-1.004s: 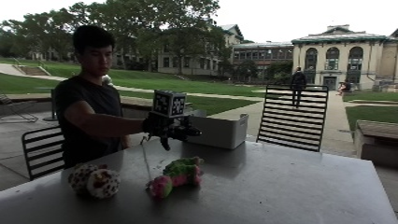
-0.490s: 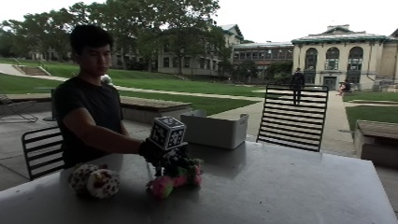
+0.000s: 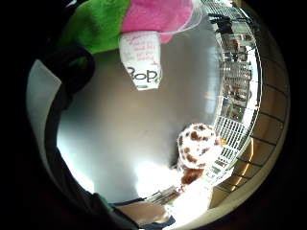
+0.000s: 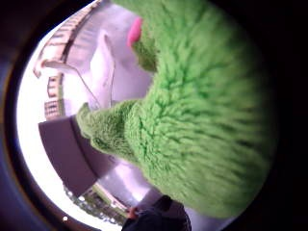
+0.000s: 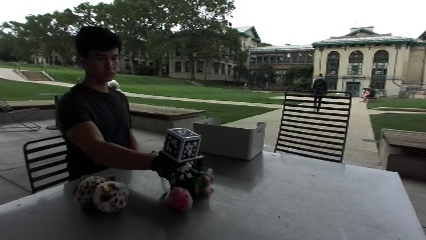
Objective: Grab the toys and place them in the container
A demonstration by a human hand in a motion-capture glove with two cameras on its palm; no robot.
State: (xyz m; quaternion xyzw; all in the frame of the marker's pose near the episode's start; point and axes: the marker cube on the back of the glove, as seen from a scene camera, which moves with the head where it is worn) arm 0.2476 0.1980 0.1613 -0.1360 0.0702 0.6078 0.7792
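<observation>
1. From where I stood, the right hand (image 5: 168, 165) was down on the green-and-pink toy (image 5: 190, 189), which lay on the table (image 5: 313, 200) near its front edge.
2. The thumb-side palm view was almost filled with green fur (image 4: 202, 110), so the toy sat right against the palm. I could not tell whether the fingers had curled round it; none of them showed plainly.
3. The toy's long axis seemed to run from about 2 o'clock to 8 o'clock across the table, pink end (image 5: 178, 198) toward me, green body under the hand.
4. The bin (image 5: 229, 140) stood behind the hand at about 1 o'clock, apart from the toy, on the far side of the table. That was the line the lift would have to follow, as I judged it: up, then away from me.
5. The spotted toy (image 5: 101, 193) lay at about 9 o'clock from the hand, near but not touching the first, untouched.
</observation>
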